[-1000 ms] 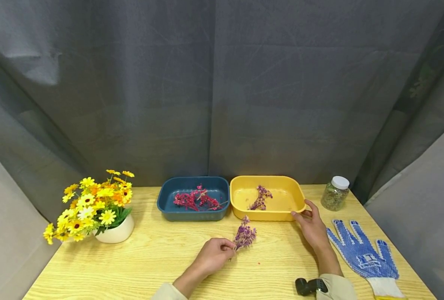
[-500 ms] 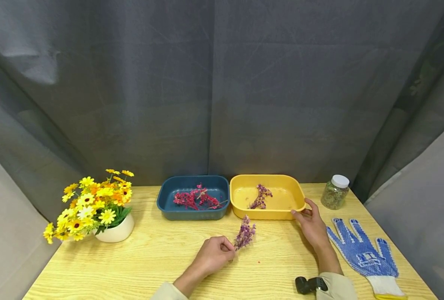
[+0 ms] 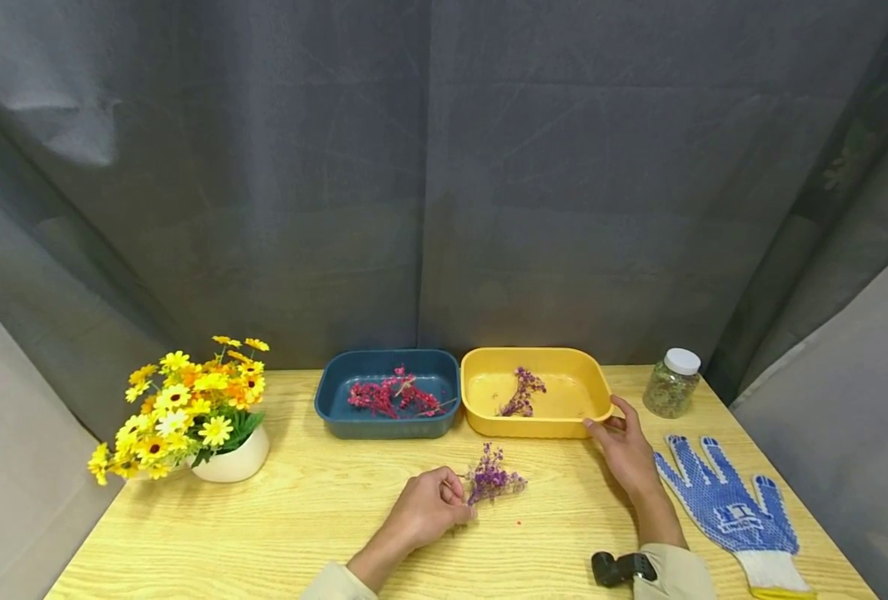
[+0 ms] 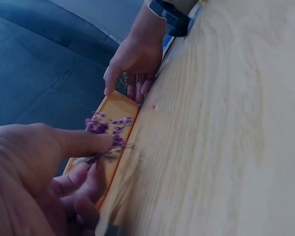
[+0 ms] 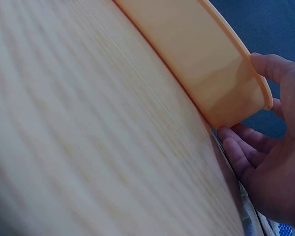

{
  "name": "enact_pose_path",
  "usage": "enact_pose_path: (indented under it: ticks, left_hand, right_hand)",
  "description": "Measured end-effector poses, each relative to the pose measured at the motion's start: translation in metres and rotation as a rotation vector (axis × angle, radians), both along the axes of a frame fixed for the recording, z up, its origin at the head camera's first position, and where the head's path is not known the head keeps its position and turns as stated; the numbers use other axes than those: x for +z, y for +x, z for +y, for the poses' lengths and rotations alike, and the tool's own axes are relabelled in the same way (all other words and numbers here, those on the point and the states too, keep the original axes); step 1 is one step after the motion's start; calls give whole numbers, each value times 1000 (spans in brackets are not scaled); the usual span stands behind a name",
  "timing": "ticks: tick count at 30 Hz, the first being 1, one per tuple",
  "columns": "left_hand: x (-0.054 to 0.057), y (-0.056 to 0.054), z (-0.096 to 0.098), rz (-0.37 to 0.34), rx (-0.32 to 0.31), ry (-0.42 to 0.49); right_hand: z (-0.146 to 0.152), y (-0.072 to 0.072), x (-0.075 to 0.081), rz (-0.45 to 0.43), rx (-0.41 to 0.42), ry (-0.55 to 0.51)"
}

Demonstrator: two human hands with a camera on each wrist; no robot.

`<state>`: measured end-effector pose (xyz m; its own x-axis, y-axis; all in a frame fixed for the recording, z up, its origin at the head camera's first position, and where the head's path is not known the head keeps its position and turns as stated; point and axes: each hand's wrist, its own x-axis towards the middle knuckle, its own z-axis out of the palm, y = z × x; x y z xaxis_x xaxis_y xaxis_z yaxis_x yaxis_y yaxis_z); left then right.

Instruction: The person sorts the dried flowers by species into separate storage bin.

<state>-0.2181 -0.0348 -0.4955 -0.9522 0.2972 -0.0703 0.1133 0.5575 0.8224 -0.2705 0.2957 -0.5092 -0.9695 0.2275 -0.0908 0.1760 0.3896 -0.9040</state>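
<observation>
My left hand pinches the stems of a purple dried flower sprig between thumb and fingers, just above the table. In the left wrist view, the sprig shows past the thumb. My right hand holds the near right corner of a yellow tray, thumb at its rim and fingers round the outer wall, as the right wrist view shows with the tray. Another purple sprig lies inside that tray. Pink-red dried flowers lie in a dark blue tray to its left.
A white pot of yellow artificial flowers stands at the left. To the right are a white-lidded jar and a blue-and-white work glove. A grey curtain hangs behind the table.
The purple sprig in my left hand has tipped from upright toward the right, and the fingers have shifted on its stems. My right hand has stayed at the yellow tray's corner.
</observation>
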Motion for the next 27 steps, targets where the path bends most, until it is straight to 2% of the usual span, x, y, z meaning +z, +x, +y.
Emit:
enact_pose_path:
  ticks: [5, 8, 14, 20, 24, 27]
  left_hand:
    - [4, 2, -3, 47, -14, -220]
    - [5, 2, -5, 100, -12, -294]
    - [-2, -5, -6, 233, 10, -336]
    - [-11, -11, -4, 305, 16, -409]
    - [-10, -14, -5, 353, 23, -409]
    - [-4, -14, -5, 409, 51, -381]
  right_hand:
    - [0, 0, 1, 3, -3, -6]
    - [0, 1, 1, 1, -4, -7]
    - [-1, 1, 2, -3, -3, -12]
    - [-1, 1, 2, -5, -10, -14]
    - [-1, 1, 2, -2, -10, -14]
    - [-1, 0, 2, 1, -8, -13]
